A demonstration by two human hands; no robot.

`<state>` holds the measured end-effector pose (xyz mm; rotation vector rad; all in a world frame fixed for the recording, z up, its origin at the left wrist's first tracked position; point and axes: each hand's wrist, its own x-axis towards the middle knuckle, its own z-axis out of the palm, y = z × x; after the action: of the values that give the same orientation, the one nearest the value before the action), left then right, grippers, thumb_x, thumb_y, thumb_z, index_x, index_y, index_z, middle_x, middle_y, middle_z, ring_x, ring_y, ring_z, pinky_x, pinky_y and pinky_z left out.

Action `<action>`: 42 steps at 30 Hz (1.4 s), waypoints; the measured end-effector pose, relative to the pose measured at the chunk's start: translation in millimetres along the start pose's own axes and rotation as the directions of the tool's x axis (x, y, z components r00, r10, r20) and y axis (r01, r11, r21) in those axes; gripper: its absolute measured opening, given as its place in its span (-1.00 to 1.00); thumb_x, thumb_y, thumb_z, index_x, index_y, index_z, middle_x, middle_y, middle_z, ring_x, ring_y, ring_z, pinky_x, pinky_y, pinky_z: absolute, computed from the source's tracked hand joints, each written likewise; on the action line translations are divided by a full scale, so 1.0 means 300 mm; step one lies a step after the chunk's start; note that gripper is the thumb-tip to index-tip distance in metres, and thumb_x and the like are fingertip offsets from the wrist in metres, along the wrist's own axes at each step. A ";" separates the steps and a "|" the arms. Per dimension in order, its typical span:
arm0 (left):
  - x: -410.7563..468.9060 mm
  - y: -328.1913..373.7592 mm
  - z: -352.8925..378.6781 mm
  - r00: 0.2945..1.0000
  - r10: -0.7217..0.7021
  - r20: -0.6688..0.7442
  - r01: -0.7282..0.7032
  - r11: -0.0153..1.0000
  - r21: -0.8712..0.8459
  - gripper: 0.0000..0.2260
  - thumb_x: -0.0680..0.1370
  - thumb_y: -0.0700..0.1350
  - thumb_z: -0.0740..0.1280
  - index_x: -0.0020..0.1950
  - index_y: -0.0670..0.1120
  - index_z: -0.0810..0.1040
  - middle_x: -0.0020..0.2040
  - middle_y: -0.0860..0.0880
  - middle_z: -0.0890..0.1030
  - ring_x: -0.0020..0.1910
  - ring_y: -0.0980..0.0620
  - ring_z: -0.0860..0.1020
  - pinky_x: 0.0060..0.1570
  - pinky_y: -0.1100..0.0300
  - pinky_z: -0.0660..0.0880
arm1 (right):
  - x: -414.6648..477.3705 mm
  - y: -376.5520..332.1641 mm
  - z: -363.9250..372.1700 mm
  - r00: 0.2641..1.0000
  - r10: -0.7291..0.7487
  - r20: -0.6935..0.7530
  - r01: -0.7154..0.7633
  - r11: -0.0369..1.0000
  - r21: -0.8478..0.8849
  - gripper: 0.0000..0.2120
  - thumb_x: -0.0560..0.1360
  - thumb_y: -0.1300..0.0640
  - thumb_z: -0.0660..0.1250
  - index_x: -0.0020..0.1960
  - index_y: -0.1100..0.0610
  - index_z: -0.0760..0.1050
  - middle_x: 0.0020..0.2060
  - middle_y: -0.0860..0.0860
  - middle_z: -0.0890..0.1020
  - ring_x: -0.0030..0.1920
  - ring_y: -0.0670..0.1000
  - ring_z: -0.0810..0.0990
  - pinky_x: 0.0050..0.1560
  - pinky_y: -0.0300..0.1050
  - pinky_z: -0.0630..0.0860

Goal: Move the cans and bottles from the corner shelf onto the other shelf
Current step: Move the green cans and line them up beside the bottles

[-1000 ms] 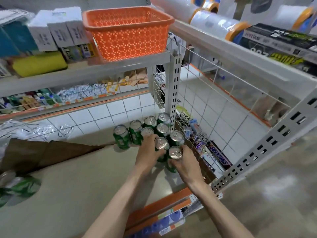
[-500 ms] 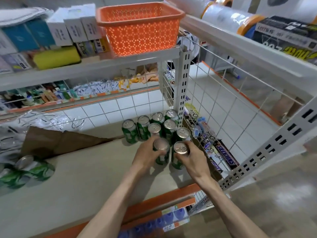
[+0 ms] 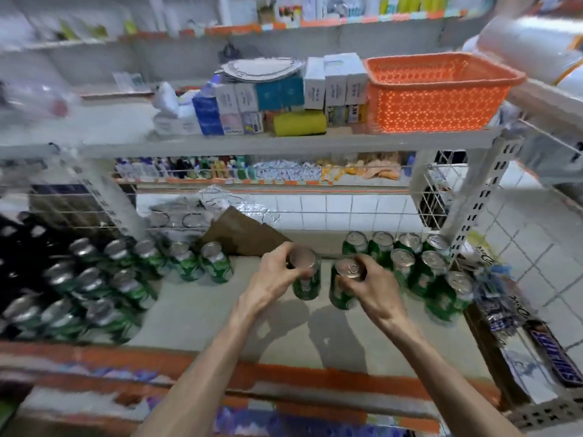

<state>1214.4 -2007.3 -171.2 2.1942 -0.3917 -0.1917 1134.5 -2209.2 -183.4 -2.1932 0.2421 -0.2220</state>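
Note:
My left hand point(image 3: 275, 277) grips a green can point(image 3: 306, 285) around its top, and my right hand point(image 3: 373, 287) grips a second green can point(image 3: 342, 294) just beside it. Both cans hang slightly above the beige shelf board point(image 3: 220, 320), mid-shelf. Several green cans point(image 3: 419, 269) stand clustered in the right corner by the white perforated post point(image 3: 473, 216). On the left, another group of several green cans point(image 3: 104, 285) fills the shelf, blurred.
A brown cardboard piece point(image 3: 243, 236) lies behind my hands. Chocolate bars point(image 3: 555, 361) sit in the wire rack at right. An orange basket point(image 3: 438, 93) and boxes stand on the shelf above. The shelf's orange front edge point(image 3: 315, 378) runs below my arms.
Both hands have lifted a can each out of the corner cluster and carried them left. The view swung left, bringing the left group of cans into sight.

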 end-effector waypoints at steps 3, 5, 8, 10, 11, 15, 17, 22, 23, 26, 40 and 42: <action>-0.060 -0.123 -0.149 0.993 -0.060 -0.099 0.063 0.998 0.025 -0.44 0.26 0.16 0.50 0.22 0.00 0.60 0.09 0.05 0.68 0.10 0.07 0.62 0.17 0.02 0.55 | 0.030 -0.107 0.144 0.997 -0.058 0.048 0.060 0.997 -0.040 -0.62 0.41 -0.01 0.50 0.17 0.06 0.52 -0.06 -0.05 0.64 -0.09 -0.05 0.60 -0.08 -0.17 0.51; -0.095 -0.205 -0.241 0.984 -0.100 -0.148 0.109 0.993 0.054 -0.49 0.31 0.05 0.57 0.22 -0.04 0.60 0.10 0.01 0.68 0.09 0.04 0.62 0.15 0.08 0.54 | 0.041 -0.168 0.248 0.995 -0.083 0.055 0.085 0.996 -0.033 -0.59 0.37 -0.01 0.52 0.17 0.04 0.54 -0.06 0.00 0.68 -0.07 0.01 0.64 -0.04 -0.09 0.55; -0.140 -0.330 -0.368 0.974 -0.135 -0.183 0.149 0.987 0.060 -0.50 0.34 0.00 0.59 0.24 -0.05 0.58 0.11 0.01 0.67 0.10 0.04 0.62 0.15 0.08 0.53 | 0.044 -0.262 0.398 0.990 -0.112 0.087 0.117 0.991 -0.067 -0.58 0.35 0.01 0.51 0.18 0.05 0.55 -0.07 0.02 0.69 -0.06 0.05 0.64 -0.04 -0.10 0.53; -0.154 -0.407 -0.444 0.972 -0.140 -0.187 0.154 0.986 0.065 -0.49 0.35 0.00 0.59 0.26 -0.04 0.58 0.14 -0.01 0.67 0.13 0.02 0.62 0.17 0.05 0.54 | 0.043 -0.319 0.488 0.988 -0.111 0.107 0.117 0.992 -0.051 -0.60 0.37 0.05 0.52 0.17 0.07 0.55 -0.13 -0.04 0.64 -0.10 -0.01 0.60 -0.10 -0.19 0.46; -0.156 -0.442 -0.481 0.973 -0.138 -0.183 0.153 0.985 0.074 -0.50 0.37 -0.03 0.58 0.27 -0.06 0.57 0.16 -0.03 0.67 0.14 0.01 0.61 0.18 0.07 0.52 | 0.044 -0.344 0.530 0.987 -0.108 0.116 0.112 0.993 -0.034 -0.61 0.37 0.06 0.52 0.16 0.06 0.55 -0.15 -0.07 0.61 -0.10 -0.03 0.60 -0.10 -0.21 0.46; -0.143 -0.576 -0.603 0.980 -0.128 -0.153 0.140 0.988 0.069 -0.51 0.42 -0.07 0.57 0.31 -0.11 0.55 0.19 -0.06 0.65 0.18 -0.02 0.59 0.16 0.10 0.51 | 0.056 -0.424 0.672 0.987 -0.087 0.139 0.085 0.996 0.016 -0.62 0.39 0.11 0.53 0.17 0.08 0.54 -0.11 -0.08 0.61 -0.07 -0.04 0.61 0.00 -0.16 0.53; -0.139 -0.627 -0.651 0.985 -0.116 -0.126 0.125 0.990 0.070 -0.52 0.43 -0.05 0.56 0.30 -0.10 0.55 0.17 -0.01 0.64 0.14 0.04 0.58 0.09 0.19 0.48 | 0.062 -0.454 0.728 0.988 -0.075 0.134 0.071 0.997 0.035 -0.64 0.40 0.14 0.52 0.16 0.10 0.54 -0.12 -0.07 0.61 -0.08 -0.04 0.60 -0.06 -0.25 0.48; -0.121 -0.729 -0.718 0.989 -0.130 -0.067 0.133 0.990 0.042 -0.51 0.42 -0.07 0.56 0.31 -0.08 0.53 0.19 -0.02 0.64 0.19 0.03 0.58 0.23 0.11 0.50 | 0.065 -0.494 0.835 0.988 -0.054 0.146 0.050 0.998 0.025 -0.55 0.41 0.13 0.51 0.25 0.10 0.49 -0.05 -0.04 0.59 -0.04 -0.04 0.58 -0.05 -0.24 0.45; -0.114 -0.745 -0.723 0.988 -0.145 -0.052 0.147 0.989 0.027 -0.50 0.42 -0.08 0.56 0.32 -0.07 0.53 0.19 0.00 0.63 0.20 0.03 0.57 0.26 0.10 0.49 | 0.066 -0.495 0.853 0.988 -0.057 0.146 0.054 0.998 0.025 -0.54 0.41 0.13 0.51 0.27 0.09 0.48 -0.04 -0.05 0.59 -0.02 -0.03 0.57 -0.04 -0.23 0.45; -0.098 -0.782 -0.729 0.990 -0.140 -0.015 0.140 0.990 -0.010 -0.51 0.43 -0.13 0.56 0.33 -0.09 0.53 0.13 0.07 0.58 0.19 0.06 0.55 0.22 0.19 0.45 | 0.074 -0.495 0.895 0.988 -0.051 0.144 0.054 0.998 -0.021 -0.51 0.40 0.11 0.51 0.30 0.09 0.48 0.02 0.00 0.65 0.03 0.03 0.60 0.01 -0.14 0.51; -0.054 -0.913 -0.708 0.990 -0.104 0.095 0.107 0.994 -0.028 -0.44 0.46 -0.13 0.52 0.43 -0.03 0.44 0.32 -0.03 0.57 0.29 0.02 0.53 0.33 0.15 0.43 | 0.114 -0.440 0.983 0.971 -0.021 0.237 0.027 0.999 -0.023 -0.62 0.46 0.10 0.44 0.24 0.01 0.46 -0.03 -0.11 0.59 -0.04 -0.04 0.56 -0.04 -0.15 0.47; -0.053 -0.915 -0.712 0.990 -0.103 0.097 0.107 0.994 -0.034 -0.46 0.46 -0.13 0.52 0.40 -0.02 0.45 0.30 -0.01 0.58 0.28 0.05 0.54 0.34 0.14 0.44 | 0.111 -0.441 0.991 0.968 -0.024 0.252 0.033 0.999 -0.030 -0.60 0.48 0.12 0.42 0.28 0.03 0.44 -0.02 -0.11 0.56 -0.02 -0.03 0.54 -0.02 -0.16 0.44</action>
<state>1315.7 -1686.3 -260.2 2.1741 -0.3227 -0.3601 1251.9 -1910.8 -248.7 -2.2330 0.0727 0.0458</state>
